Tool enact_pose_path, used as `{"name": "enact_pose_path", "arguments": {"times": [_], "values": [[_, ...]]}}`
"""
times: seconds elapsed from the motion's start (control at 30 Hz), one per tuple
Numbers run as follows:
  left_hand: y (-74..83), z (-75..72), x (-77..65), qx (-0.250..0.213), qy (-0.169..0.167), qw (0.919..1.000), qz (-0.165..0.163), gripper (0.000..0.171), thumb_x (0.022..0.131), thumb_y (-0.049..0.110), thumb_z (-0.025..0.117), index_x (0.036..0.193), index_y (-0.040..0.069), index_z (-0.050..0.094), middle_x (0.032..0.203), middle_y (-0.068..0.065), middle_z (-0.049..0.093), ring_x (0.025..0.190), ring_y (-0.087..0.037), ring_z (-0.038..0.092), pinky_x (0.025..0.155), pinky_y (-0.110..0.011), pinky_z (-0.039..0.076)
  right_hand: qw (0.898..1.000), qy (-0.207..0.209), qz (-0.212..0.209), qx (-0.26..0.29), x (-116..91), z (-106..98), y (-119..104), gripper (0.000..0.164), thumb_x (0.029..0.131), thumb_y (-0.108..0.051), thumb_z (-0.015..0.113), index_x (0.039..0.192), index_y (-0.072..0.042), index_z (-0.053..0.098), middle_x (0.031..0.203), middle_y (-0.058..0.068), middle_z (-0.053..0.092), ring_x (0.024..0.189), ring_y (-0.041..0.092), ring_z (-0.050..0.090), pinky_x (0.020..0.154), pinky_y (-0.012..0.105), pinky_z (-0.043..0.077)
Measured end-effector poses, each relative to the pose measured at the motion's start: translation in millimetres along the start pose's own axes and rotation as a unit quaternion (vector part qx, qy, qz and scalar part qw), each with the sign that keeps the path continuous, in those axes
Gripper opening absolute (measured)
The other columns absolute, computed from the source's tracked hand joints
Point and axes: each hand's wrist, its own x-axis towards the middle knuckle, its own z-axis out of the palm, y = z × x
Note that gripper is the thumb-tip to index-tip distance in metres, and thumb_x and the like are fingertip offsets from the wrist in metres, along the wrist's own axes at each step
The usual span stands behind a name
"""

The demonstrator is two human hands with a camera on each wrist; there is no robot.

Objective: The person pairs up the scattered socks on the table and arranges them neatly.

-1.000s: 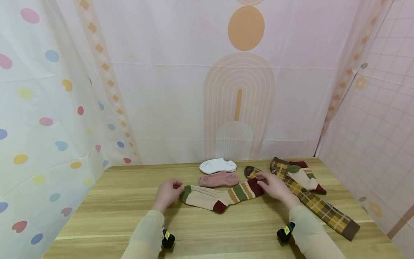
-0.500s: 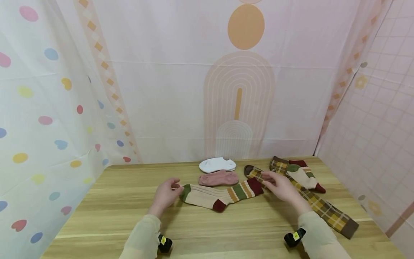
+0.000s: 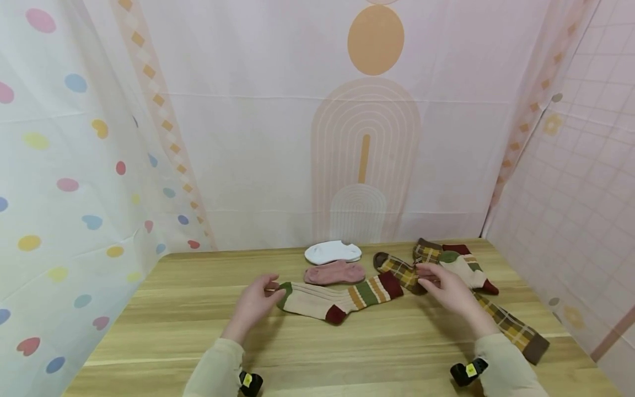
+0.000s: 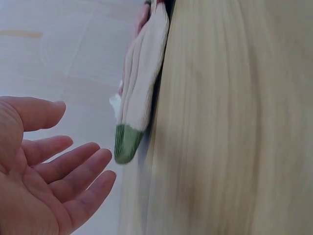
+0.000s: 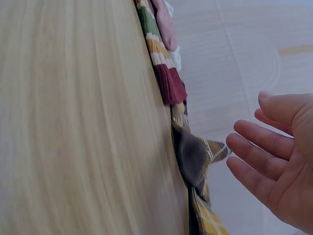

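Note:
A cream sock [image 3: 313, 300] with a green toe, dark red heel and striped cuff lies flat across the wooden table. By its green toe is my left hand [image 3: 252, 304], fingers loosely spread and gripping nothing; the left wrist view shows the toe [image 4: 128, 143] just beyond the fingertips. My right hand [image 3: 450, 293] hovers right of the dark red cuff, over brown-and-yellow plaid socks [image 3: 399, 270]. In the right wrist view its relaxed fingers are near a raised plaid fold [image 5: 217, 149]; whether they touch it I cannot tell. The hand covers part of the plaid socks.
Pink socks [image 3: 334, 273] and white socks [image 3: 332, 252] lie behind the cream sock. Another cream sock [image 3: 463, 267] with green and dark red parts rests at the back right. Patterned curtains [image 3: 268, 165] stand behind and beside the wooden table [image 3: 188, 314].
My right hand has left the cream sock's cuff and moved right, over the plaid socks. My left hand has shifted slightly left at the toe. The cream sock stays in place.

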Motion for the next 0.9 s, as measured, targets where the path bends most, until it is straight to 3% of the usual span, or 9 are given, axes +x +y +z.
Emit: {"name": "enact_pose_path", "arguments": {"times": [0.3,0.5,0.7,0.9], "values": [[12.5,11.5,-7.7,-0.038,-0.011,0.9990,0.019,0.044,0.093,0.015,0.069,0.131,-0.005,0.057,0.112,-0.017,0.068,0.101,-0.031,0.065,0.087,-0.046,0.053,1.000,0.022,-0.009,0.000,-10,-11,3,0.035,0.094,0.000,0.064,0.128,0.008,0.058,0.110,0.019,0.068,0.097,0.032,0.066,0.083,0.040,0.055],[18.5,18.7,-11.6,-0.074,-0.014,0.9966,0.033,0.042,0.094,0.014,0.068,0.131,-0.005,0.058,0.111,-0.013,0.069,0.101,-0.028,0.065,0.089,-0.045,0.052,0.999,0.034,0.015,-0.011,-17,-22,4,0.036,0.096,-0.005,0.064,0.129,0.007,0.058,0.112,0.020,0.068,0.098,0.034,0.066,0.083,0.045,0.054],[23.8,27.0,-14.5,-0.124,-0.029,0.9911,0.040,0.042,0.093,0.010,0.069,0.128,-0.009,0.058,0.107,-0.013,0.070,0.097,-0.027,0.066,0.082,-0.037,0.054,0.998,0.050,0.032,-0.034,-22,-33,12,0.037,0.096,-0.003,0.064,0.131,0.007,0.056,0.111,0.020,0.067,0.098,0.035,0.065,0.082,0.048,0.053],[26.8,35.8,-16.5,-0.154,-0.047,0.9862,0.037,0.042,0.093,0.012,0.069,0.128,-0.009,0.058,0.107,-0.013,0.070,0.096,-0.026,0.066,0.080,-0.033,0.055,0.996,0.065,0.048,-0.028,-25,-41,20,0.037,0.096,-0.001,0.063,0.130,0.010,0.055,0.110,0.023,0.067,0.098,0.038,0.064,0.082,0.042,0.054]]}}
